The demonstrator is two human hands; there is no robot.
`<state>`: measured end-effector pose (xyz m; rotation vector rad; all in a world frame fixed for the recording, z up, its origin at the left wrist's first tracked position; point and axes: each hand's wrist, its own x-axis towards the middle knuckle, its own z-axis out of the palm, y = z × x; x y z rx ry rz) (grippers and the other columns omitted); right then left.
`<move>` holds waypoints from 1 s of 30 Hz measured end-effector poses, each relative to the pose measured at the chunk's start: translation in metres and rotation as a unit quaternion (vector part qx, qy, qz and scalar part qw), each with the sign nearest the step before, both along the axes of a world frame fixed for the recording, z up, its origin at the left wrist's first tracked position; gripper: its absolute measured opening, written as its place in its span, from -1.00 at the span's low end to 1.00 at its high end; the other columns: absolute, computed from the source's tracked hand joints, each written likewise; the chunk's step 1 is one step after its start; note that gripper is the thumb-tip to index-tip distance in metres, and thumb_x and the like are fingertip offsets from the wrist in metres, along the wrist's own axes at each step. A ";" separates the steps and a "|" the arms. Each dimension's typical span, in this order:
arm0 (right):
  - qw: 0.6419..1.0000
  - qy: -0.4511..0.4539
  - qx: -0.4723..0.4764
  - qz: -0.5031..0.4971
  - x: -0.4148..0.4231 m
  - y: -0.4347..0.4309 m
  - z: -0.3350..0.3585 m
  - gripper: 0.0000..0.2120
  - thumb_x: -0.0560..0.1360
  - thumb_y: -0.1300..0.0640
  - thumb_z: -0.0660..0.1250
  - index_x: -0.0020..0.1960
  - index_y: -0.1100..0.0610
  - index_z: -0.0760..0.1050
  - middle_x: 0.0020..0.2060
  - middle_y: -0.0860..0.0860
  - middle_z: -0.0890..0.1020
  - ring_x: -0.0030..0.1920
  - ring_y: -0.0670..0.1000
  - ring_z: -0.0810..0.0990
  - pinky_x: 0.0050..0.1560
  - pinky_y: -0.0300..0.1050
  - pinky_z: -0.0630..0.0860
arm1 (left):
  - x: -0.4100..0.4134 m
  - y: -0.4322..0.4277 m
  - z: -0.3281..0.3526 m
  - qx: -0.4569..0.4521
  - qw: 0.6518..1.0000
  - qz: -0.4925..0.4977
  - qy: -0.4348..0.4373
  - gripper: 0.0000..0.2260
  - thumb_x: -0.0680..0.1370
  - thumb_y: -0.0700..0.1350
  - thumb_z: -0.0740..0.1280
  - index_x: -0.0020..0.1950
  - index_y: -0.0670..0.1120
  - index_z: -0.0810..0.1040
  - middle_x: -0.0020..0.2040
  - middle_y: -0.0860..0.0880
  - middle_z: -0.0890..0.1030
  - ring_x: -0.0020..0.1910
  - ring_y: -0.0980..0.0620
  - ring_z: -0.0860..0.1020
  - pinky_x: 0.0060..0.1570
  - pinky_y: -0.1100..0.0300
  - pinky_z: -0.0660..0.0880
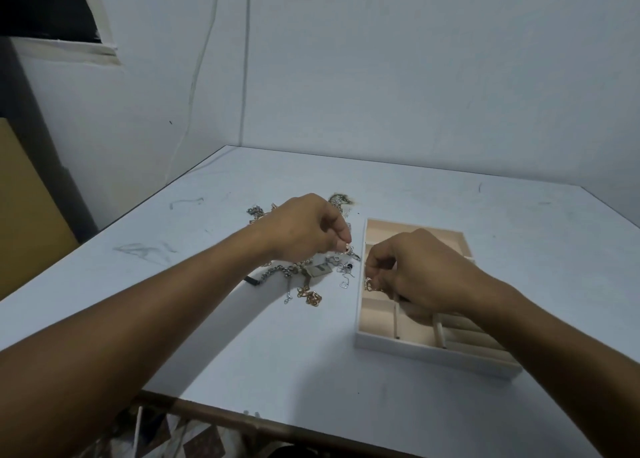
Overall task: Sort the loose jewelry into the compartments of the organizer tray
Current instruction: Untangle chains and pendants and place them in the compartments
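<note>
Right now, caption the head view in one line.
Left hand pinches a small piece above the jewelry pile; right hand holds a gold piece over the organizer tray.

Scuffed white laminate tabletop [450, 198] lying centre; thin white cable [204, 42] hanging at 11 o'clock; mustard-yellow flat board [27, 198] standing at 9 o'clock.

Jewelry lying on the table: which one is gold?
The little tangled chain at the near edge of the pile. The rest lying there looks silver.
</note>
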<state>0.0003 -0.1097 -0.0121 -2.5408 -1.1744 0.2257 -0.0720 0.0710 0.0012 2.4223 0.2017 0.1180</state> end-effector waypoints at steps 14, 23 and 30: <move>0.994 -0.059 0.081 -0.049 0.009 -0.027 0.009 -0.95 0.49 0.07 0.40 -0.11 -0.06 0.64 -0.21 -0.10 0.69 -0.25 -0.10 0.63 -0.11 -0.12 0.56 | 0.001 -0.049 -0.013 0.006 0.999 0.003 -0.031 -0.96 0.44 -0.17 0.48 -0.14 -0.07 0.65 -0.39 0.11 0.62 -0.45 0.36 0.50 -0.37 0.53 0.36; 0.994 -0.044 0.081 -0.062 0.003 -0.036 0.002 -0.86 0.47 0.14 0.35 -0.21 -0.05 0.63 -0.35 -0.12 0.68 -0.35 -0.11 0.62 -0.19 -0.04 0.60 | 0.002 -0.064 -0.031 0.026 0.998 0.038 -0.053 -0.85 0.48 -0.23 0.36 -0.20 0.00 0.64 -0.44 0.19 0.56 -0.45 0.36 0.50 -0.25 0.38 0.48; 0.994 -0.030 0.087 -0.059 0.004 -0.034 0.001 -0.86 0.47 0.11 0.34 -0.21 -0.08 0.61 -0.32 -0.15 0.67 -0.35 -0.13 0.61 -0.19 -0.05 0.60 | 0.001 -0.071 -0.035 0.078 0.994 0.051 -0.057 -0.87 0.46 -0.17 0.37 -0.23 0.02 0.64 -0.34 0.08 0.64 -0.24 0.10 0.60 -0.15 0.22 0.53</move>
